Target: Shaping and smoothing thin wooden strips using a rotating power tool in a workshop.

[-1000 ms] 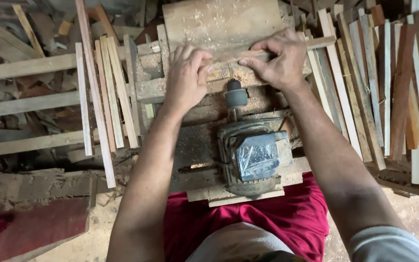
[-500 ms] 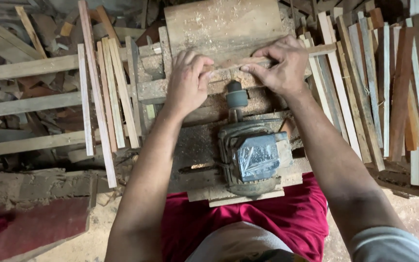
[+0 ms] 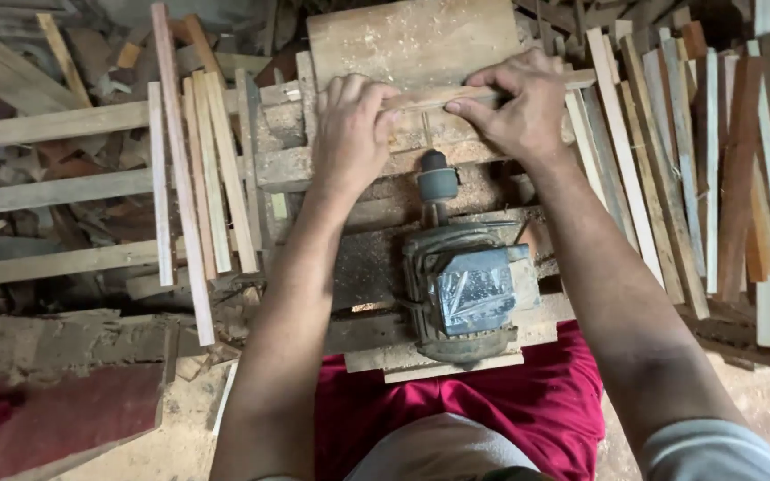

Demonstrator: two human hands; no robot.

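Observation:
Both hands press a thin wooden strip (image 3: 430, 96) that lies crosswise on a sawdust-covered wooden machine table (image 3: 412, 40). My left hand (image 3: 349, 129) grips its left part with fingers curled over it. My right hand (image 3: 514, 107) pinches and holds down its right part. Just below the hands sits a grey electric motor (image 3: 465, 289) with its shaft and pulley (image 3: 437, 183) pointing up toward the strip. The motor rests on wooden boards in front of my red-clothed lap (image 3: 456, 414).
A stack of thin wooden strips (image 3: 198, 178) lies left of the machine, another larger stack (image 3: 697, 160) on the right. Long planks (image 3: 46, 191) and wood scraps cover the far left. A reddish board (image 3: 73, 414) and sawdust floor are at the lower left.
Both hands have shifted slightly with the strip, the left hand sliding a little toward the left along it. The motor and stacks have not moved.

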